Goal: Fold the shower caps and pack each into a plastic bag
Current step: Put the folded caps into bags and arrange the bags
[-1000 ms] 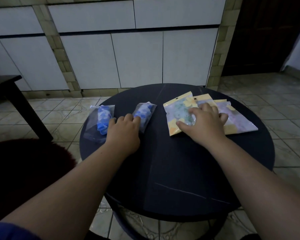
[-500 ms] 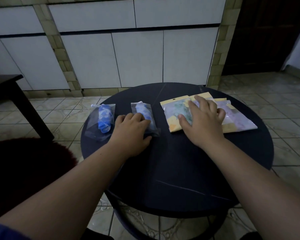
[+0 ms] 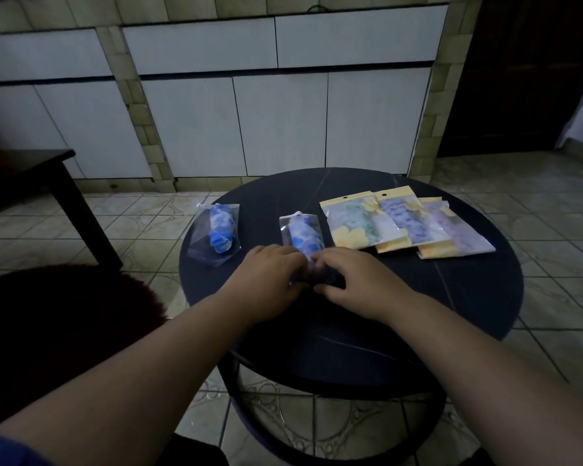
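Shower caps, blue and folded, sit inside two clear bags on the round worktop [image 3: 451, 297]. One bag [image 3: 216, 235] lies apart at 10 o'clock. The middle bag [image 3: 303, 238] lies near the centre, and both hands meet at its near end. Left hand [image 3: 270, 280] and right hand [image 3: 354, 284] each have curled fingers pinching this end. Three flowered packets [image 3: 404, 225] overlap at 2 o'clock, untouched.
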